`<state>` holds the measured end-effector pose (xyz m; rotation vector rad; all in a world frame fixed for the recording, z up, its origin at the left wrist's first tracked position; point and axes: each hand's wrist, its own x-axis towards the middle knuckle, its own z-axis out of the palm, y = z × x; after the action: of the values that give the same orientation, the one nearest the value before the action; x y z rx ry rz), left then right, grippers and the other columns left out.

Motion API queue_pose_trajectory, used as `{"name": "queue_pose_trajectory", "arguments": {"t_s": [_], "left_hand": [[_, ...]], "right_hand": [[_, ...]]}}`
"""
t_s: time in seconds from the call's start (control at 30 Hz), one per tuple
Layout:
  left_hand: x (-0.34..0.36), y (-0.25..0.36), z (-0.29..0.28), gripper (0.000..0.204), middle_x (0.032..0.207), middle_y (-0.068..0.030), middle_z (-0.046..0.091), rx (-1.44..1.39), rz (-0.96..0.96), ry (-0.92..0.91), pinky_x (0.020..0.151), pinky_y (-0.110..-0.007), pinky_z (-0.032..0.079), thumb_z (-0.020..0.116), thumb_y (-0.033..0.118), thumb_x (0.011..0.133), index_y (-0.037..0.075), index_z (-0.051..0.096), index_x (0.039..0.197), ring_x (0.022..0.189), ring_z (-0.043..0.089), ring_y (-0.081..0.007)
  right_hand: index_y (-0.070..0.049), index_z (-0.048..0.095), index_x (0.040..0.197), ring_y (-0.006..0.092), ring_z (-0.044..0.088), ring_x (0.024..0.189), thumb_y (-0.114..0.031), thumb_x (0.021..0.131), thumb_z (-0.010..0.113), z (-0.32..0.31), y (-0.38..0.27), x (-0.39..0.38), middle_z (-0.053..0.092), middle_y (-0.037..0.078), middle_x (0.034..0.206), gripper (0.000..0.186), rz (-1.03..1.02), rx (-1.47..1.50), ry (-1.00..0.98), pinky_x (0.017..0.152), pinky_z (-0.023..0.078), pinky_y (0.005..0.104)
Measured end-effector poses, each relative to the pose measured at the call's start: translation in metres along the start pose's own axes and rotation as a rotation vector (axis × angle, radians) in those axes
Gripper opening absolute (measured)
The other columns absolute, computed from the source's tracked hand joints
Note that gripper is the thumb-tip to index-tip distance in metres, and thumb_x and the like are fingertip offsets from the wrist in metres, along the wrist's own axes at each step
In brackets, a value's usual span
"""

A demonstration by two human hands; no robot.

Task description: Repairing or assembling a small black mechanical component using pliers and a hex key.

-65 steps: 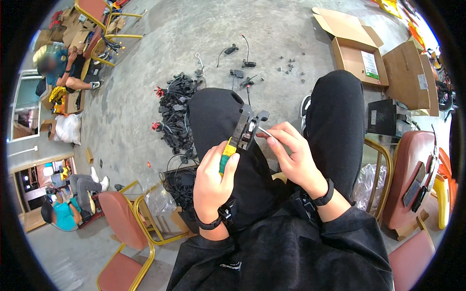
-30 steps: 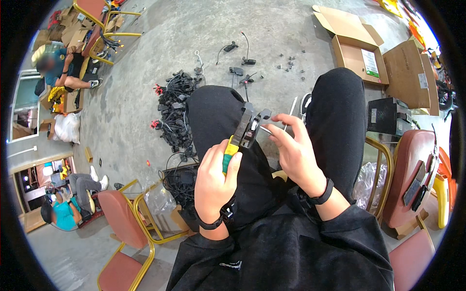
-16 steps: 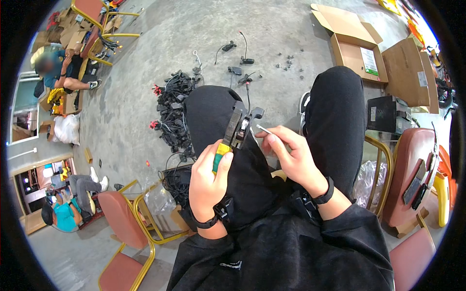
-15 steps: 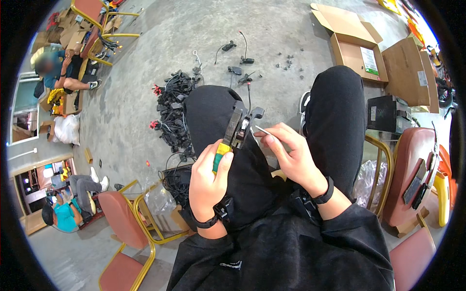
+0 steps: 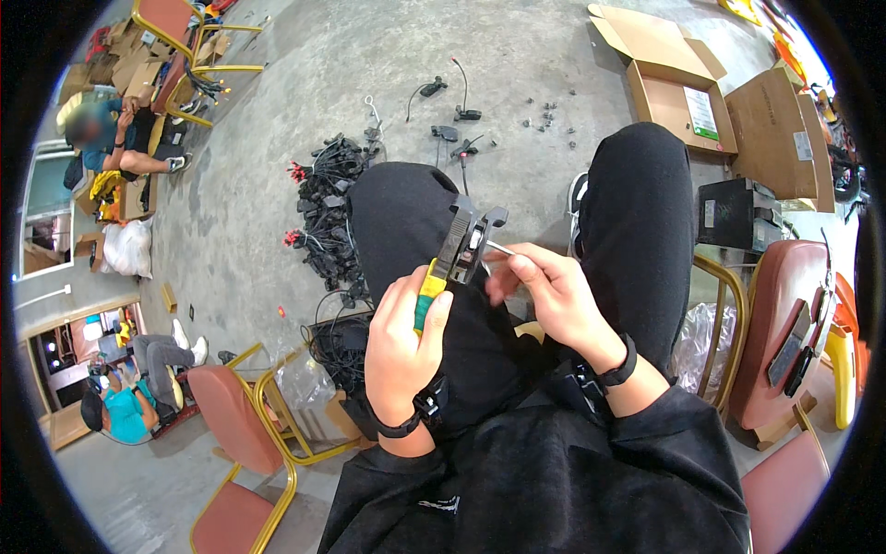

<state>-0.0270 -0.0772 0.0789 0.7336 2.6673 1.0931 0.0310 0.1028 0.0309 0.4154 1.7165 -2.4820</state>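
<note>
My left hand (image 5: 403, 332) is closed round the yellow-and-green handle of a hand tool (image 5: 431, 294). The tool's black, jaw-like head points away from me, above my left knee. Against the head's right side lies a black part (image 5: 472, 247); I cannot tell how the two are joined. A thin cable (image 5: 464, 175) with a red tip sticks out beyond them. Between thumb and forefinger, my right hand (image 5: 552, 294) pinches a thin metal rod (image 5: 499, 247), whose end reaches the black part. My other right fingers are smeared by motion.
Left of my knee is a heap of black cabled parts (image 5: 325, 198). Beyond it lie loose cabled pieces (image 5: 468, 114) and small dark bits (image 5: 548, 116). An open cardboard box (image 5: 660, 106) and a black case (image 5: 738, 217) stand right. Chairs (image 5: 231, 415) flank me; two people sit left.
The tool and black part have come slightly nearer to me and to the right. The rod's end has moved up to the black part, and my lower right fingers have swung downward.
</note>
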Motion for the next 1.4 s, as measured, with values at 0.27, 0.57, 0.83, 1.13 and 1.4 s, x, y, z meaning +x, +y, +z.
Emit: {"name": "queue_pose_trajectory", "arguments": {"t_s": [0.27, 0.57, 0.83, 1.13, 1.4], "left_hand": [[-0.0002, 0.0016, -0.0010, 0.028, 0.093, -0.0195, 0.060, -0.043, -0.041, 0.007, 0.077, -0.037, 0.047, 0.058, 0.014, 0.088, -0.007, 0.056, 0.106, 0.085, 0.058, -0.0353], [0.0006, 0.0024, -0.0011, 0.028, 0.092, -0.0199, 0.059, -0.047, -0.039, -0.006, 0.075, -0.038, 0.047, 0.057, 0.015, 0.089, -0.008, 0.056, 0.105, 0.083, 0.058, -0.0353], [0.0014, 0.0021, -0.0005, 0.029, 0.091, -0.0202, 0.059, -0.055, -0.043, -0.018, 0.075, -0.038, 0.046, 0.057, 0.016, 0.089, -0.008, 0.056, 0.105, 0.082, 0.058, -0.0357], [0.0027, 0.0023, -0.0018, 0.028, 0.091, -0.0200, 0.059, -0.051, -0.039, -0.034, 0.075, -0.038, 0.046, 0.057, 0.015, 0.089, -0.007, 0.056, 0.105, 0.082, 0.057, -0.0358], [0.0030, 0.0023, -0.0017, 0.028, 0.091, -0.0191, 0.059, -0.055, -0.027, -0.018, 0.075, -0.038, 0.046, 0.058, 0.015, 0.088, -0.007, 0.056, 0.106, 0.083, 0.058, -0.0352]], "right_hand": [[0.001, 0.061, 0.103, 0.0115, 0.059, 0.061, -0.016, 0.098, 0.043, 0.0011, -0.0018, -0.0017, 0.062, 0.006, 0.069, 0.025, -0.046, -0.115, 0.051, 0.058, 0.046, 0.0234], [-0.005, 0.063, 0.104, 0.0284, 0.057, 0.088, -0.003, 0.079, 0.063, -0.0005, 0.0001, -0.0014, 0.055, 0.015, 0.101, 0.025, -0.514, -0.752, 0.217, 0.077, 0.047, 0.0350], [-0.010, 0.065, 0.104, 0.0324, 0.055, 0.098, 0.003, 0.064, 0.064, -0.0004, 0.0015, 0.0028, 0.055, 0.014, 0.107, 0.042, -0.716, -0.978, 0.343, 0.085, 0.045, 0.0389], [-0.010, 0.064, 0.104, 0.0319, 0.054, 0.099, -0.001, 0.069, 0.066, 0.0008, 0.0022, 0.0022, 0.054, 0.013, 0.108, 0.036, -0.689, -0.974, 0.344, 0.085, 0.044, 0.0388], [-0.007, 0.063, 0.107, 0.0319, 0.054, 0.095, -0.003, 0.076, 0.065, -0.0007, 0.0002, 0.0011, 0.055, 0.014, 0.104, 0.031, -0.623, -1.014, 0.342, 0.082, 0.045, 0.0377]]}}
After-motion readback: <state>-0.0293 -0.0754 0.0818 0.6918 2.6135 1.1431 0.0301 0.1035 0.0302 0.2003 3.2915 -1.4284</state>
